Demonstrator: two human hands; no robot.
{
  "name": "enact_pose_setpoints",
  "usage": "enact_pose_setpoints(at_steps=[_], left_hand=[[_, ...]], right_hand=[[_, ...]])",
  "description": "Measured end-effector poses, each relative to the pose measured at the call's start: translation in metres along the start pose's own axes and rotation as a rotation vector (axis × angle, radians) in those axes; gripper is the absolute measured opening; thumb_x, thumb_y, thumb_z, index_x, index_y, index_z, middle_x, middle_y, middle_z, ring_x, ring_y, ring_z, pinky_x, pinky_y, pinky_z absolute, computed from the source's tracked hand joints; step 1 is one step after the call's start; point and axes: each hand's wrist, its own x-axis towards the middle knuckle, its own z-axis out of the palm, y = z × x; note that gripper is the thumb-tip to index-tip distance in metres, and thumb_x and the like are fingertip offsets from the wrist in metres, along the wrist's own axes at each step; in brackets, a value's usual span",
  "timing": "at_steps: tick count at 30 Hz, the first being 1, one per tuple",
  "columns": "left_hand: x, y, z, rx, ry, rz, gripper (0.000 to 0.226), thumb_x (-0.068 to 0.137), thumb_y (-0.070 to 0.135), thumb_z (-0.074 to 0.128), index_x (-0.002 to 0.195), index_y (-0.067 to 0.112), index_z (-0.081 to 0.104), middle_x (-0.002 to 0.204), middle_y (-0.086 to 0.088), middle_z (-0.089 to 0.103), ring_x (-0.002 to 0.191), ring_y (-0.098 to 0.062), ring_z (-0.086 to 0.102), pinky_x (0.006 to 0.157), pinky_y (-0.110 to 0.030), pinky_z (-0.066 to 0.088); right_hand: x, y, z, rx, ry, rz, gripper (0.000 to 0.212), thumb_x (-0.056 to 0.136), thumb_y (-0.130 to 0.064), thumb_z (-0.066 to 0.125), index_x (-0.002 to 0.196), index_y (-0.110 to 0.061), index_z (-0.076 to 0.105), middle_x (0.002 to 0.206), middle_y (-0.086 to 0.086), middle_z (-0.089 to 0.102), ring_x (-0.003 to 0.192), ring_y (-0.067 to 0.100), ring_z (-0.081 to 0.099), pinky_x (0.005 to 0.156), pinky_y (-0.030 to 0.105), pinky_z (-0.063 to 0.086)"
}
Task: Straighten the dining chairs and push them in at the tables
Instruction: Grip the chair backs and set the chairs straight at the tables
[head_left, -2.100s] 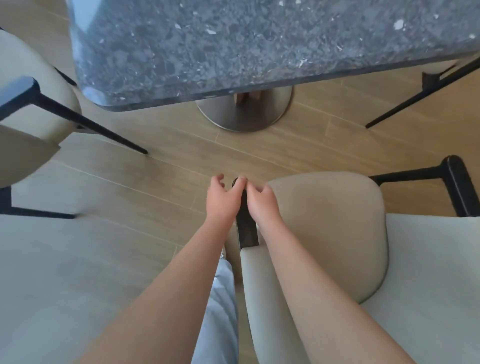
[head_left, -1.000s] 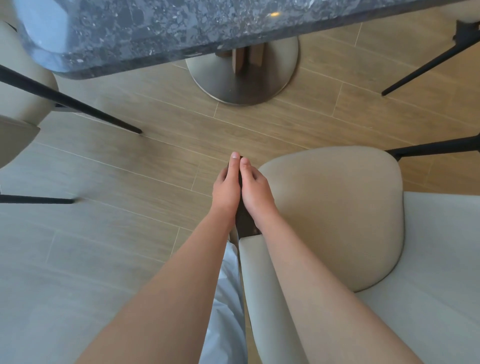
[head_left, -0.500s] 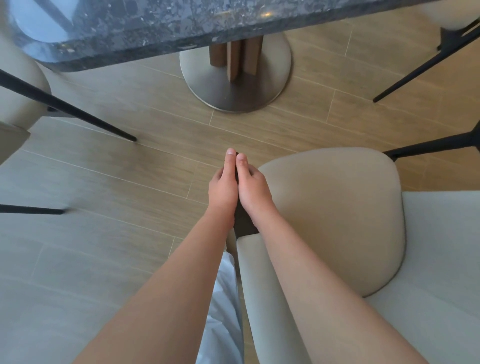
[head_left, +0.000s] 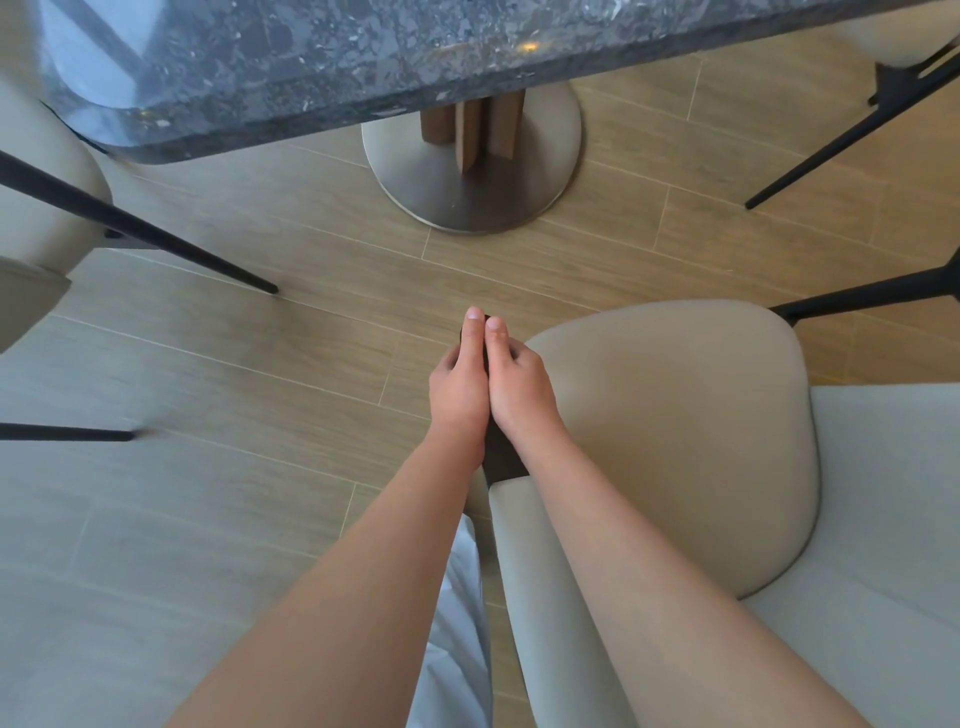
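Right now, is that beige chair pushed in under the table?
Out. The chair's seat sits clear of the tabletop, bare floor between.

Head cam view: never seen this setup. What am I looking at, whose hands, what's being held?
There is no robot here: a person wears a wide-angle camera on the head, looking down at their own arms. The left hand and right hand lie side by side, both gripping the dark armrest of a beige dining chair. Ahead stands a dark stone table on a round metal base, over a wood-look floor. Black legs of other chairs show at both edges. Nothing lies on the visible tabletop.
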Motion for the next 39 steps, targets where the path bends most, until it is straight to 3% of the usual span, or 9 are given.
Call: enact_pose_setpoints(at_steps=[16, 22, 29, 34, 39], left_hand=[[0.005, -0.002, 0.001, 0.012, -0.002, 0.006, 0.054, 0.087, 0.07, 0.058, 0.091, 0.02, 0.079, 0.087, 0.003, 0.079, 0.09, -0.014, 0.075, 0.087, -0.036, 0.06], [0.002, 0.0, 0.001, 0.002, 0.01, 0.006, 0.054, 0.089, 0.069, 0.057, 0.093, 0.019, 0.078, 0.085, 0.005, 0.077, 0.081, -0.009, 0.074, 0.066, -0.025, 0.054], [-0.003, 0.004, 0.0, -0.002, 0.021, 0.008, 0.052, 0.089, 0.068, 0.058, 0.091, 0.02, 0.078, 0.076, 0.008, 0.076, 0.069, -0.003, 0.072, 0.054, -0.017, 0.05], [-0.005, 0.005, 0.002, -0.025, 0.045, -0.004, 0.052, 0.085, 0.067, 0.063, 0.081, 0.017, 0.076, 0.078, 0.002, 0.077, 0.078, -0.014, 0.075, 0.067, -0.027, 0.057], [-0.006, 0.004, 0.003, -0.001, 0.054, -0.014, 0.055, 0.085, 0.069, 0.062, 0.082, 0.015, 0.075, 0.073, 0.003, 0.074, 0.069, -0.011, 0.071, 0.058, -0.024, 0.051]], right_hand=[[0.003, 0.0, 0.0, -0.023, -0.001, -0.032, 0.053, 0.102, -0.057, 0.033, 0.099, -0.022, 0.073, 0.097, -0.003, 0.075, 0.096, 0.017, 0.068, 0.085, 0.033, 0.052], [0.004, 0.0, 0.0, -0.026, -0.004, -0.027, 0.054, 0.102, -0.058, 0.032, 0.097, -0.022, 0.073, 0.095, -0.003, 0.075, 0.095, 0.017, 0.068, 0.086, 0.034, 0.053], [0.003, -0.002, 0.002, -0.025, 0.004, -0.024, 0.057, 0.1, -0.061, 0.032, 0.094, -0.021, 0.072, 0.093, -0.001, 0.075, 0.093, 0.019, 0.069, 0.086, 0.037, 0.054], [0.003, -0.001, 0.001, -0.029, -0.003, -0.02, 0.059, 0.099, -0.062, 0.033, 0.093, -0.019, 0.072, 0.092, 0.002, 0.074, 0.093, 0.023, 0.068, 0.086, 0.037, 0.054], [0.004, -0.003, 0.002, -0.029, -0.011, -0.029, 0.059, 0.1, -0.061, 0.032, 0.095, -0.017, 0.072, 0.095, 0.005, 0.075, 0.094, 0.025, 0.068, 0.084, 0.036, 0.053]])
